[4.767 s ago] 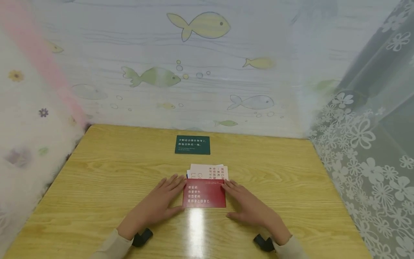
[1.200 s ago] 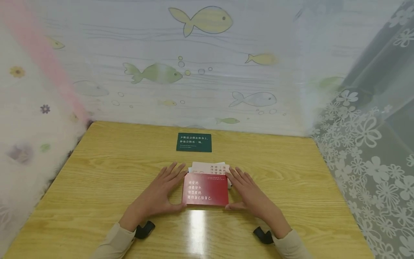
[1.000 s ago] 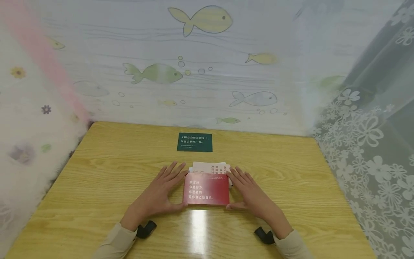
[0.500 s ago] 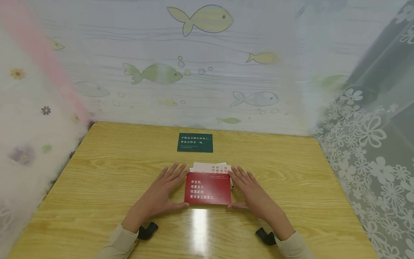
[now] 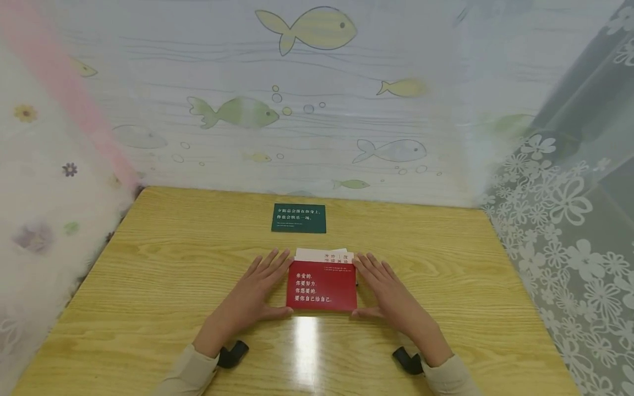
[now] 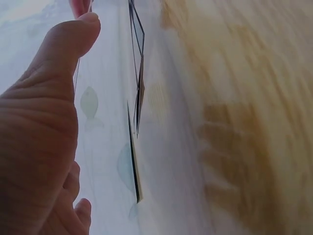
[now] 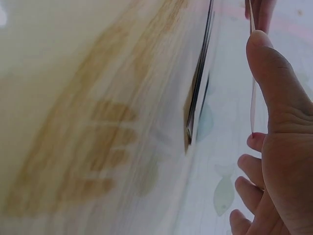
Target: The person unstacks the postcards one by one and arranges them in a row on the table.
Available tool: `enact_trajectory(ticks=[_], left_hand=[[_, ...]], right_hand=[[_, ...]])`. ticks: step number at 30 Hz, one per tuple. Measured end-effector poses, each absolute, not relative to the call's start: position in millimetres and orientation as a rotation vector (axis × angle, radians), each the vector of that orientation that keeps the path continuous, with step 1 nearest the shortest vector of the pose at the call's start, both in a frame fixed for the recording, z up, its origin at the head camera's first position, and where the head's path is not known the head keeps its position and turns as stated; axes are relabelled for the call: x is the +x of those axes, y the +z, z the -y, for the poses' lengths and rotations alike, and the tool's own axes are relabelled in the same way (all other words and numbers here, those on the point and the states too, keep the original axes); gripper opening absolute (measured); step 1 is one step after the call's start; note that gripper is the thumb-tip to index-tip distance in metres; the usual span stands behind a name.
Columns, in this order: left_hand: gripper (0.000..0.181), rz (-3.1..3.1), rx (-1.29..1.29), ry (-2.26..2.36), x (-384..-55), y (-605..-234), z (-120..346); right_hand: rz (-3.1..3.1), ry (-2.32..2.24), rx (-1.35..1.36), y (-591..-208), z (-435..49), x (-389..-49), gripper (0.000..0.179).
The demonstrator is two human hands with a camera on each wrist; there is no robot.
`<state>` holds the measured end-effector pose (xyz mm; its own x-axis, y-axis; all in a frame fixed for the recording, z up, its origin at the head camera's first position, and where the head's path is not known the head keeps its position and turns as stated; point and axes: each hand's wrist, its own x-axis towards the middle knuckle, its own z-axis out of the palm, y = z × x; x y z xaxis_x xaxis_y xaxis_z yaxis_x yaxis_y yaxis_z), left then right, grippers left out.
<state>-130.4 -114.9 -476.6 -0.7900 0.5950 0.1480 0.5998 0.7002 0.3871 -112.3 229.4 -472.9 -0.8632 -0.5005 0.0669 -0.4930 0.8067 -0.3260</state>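
A red card (image 5: 322, 286) with white Chinese lettering is held level above the table by both hands. My left hand (image 5: 247, 297) grips its left side, thumb at the near corner and forefinger at the far corner. On the opposite side my right hand (image 5: 396, 305) holds it the same way; the right wrist view shows the card's thin edge (image 7: 253, 110) between thumb and forefinger. The other fingers stretch forward, spread. Beneath and behind lies a loose pile of cards, a pale pink card (image 5: 317, 255) on top, mostly hidden by the red one.
A dark green card (image 5: 299, 218) with white lettering lies flat farther back on the wood-grain table (image 5: 148, 286). A fish-print curtain (image 5: 317, 137) hangs along the table's back edge. White floral lace (image 5: 559, 220) hangs at the right.
The red card, low over the pile at first, has risen and shifted slightly right with both hands. Both thumbs have come in to its near corners. The green card stays put.
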Motion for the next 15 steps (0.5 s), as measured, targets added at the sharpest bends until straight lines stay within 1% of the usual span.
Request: enact_trajectory(ticks=[15], left_hand=[[0.102, 2.858, -1.019, -0.565, -140, -480, 103]], right_hand=[[-2.959, -0.543, -0.786, -474, -238, -121, 0.112]])
